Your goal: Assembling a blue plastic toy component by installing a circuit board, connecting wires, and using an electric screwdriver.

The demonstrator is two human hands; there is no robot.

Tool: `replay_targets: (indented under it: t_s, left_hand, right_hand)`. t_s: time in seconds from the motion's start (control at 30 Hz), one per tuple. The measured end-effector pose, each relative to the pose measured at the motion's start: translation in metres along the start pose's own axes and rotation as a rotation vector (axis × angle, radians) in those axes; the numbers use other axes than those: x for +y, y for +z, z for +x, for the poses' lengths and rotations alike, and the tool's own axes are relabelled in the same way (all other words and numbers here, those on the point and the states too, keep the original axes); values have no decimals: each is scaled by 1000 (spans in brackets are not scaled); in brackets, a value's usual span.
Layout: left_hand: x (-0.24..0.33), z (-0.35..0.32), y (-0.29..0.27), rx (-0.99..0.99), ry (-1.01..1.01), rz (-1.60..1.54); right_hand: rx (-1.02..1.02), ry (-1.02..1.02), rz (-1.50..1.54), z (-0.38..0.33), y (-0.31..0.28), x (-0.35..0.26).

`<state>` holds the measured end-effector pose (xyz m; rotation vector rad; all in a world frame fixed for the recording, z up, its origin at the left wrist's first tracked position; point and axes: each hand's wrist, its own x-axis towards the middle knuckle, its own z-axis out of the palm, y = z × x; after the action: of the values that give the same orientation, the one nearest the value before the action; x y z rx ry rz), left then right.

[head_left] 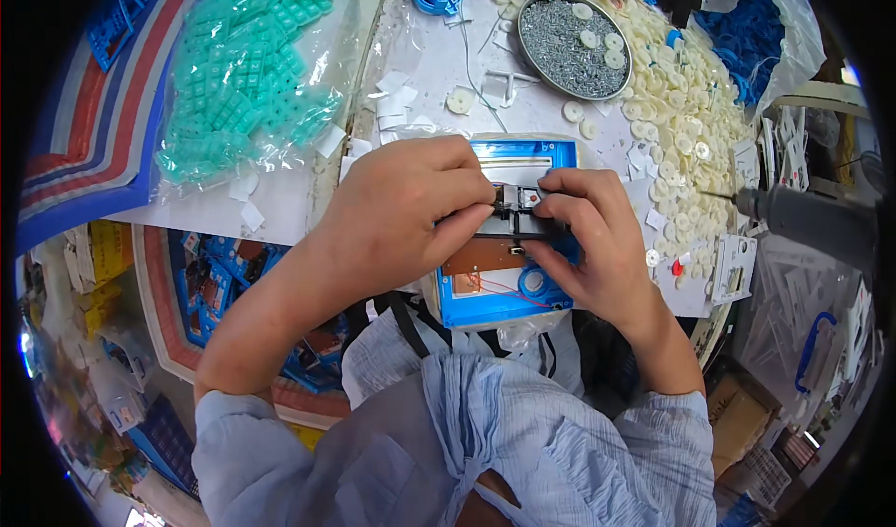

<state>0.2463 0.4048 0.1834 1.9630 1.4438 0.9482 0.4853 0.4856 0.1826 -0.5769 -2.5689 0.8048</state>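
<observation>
A blue plastic casing (455, 310) lies open at the table's front edge, above my lap. Inside it are a brown circuit board (485, 255), thin red wires, a round blue ring (534, 281) and a black mechanism (497, 222). My left hand (411, 200) reaches over the casing's left side, thumb and forefinger pinched together at the mechanism; whatever is between the tips is hidden. From the right, my right hand (597, 238) grips the black mechanism, fingers on its far side and thumb at its near edge.
A bag of green keypads (252, 79) lies at left. A bowl of small metal screws (571, 46) stands at the back, beside many cream discs (686, 135). At right, an electric screwdriver (803, 221) points inward. A striped bin (166, 317) below left holds blue casings.
</observation>
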Motion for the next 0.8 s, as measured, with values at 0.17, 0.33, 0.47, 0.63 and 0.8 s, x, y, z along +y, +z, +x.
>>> replay_targets:
  t_s: [0.17, 0.33, 0.47, 0.63, 0.8]
  left_hand:
    - [-4, 6, -3, -57, 28, -10]
    - [-9, 13, -7, -110, 52, 4]
    - [-7, 20, -14, -162, 29, 44]
    - [-9, 26, -18, -210, -8, 74]
    - [-11, 30, -19, -244, 16, 51]
  right_hand:
    - [2, 70, 44, 4, -1, -1]
    - [-59, 116, 59, 9, -4, 0]
    - [-90, 92, 54, 13, -7, 4]
    - [-119, 63, 79, 18, -10, 9]
    - [-127, 38, 68, 20, -10, 12]
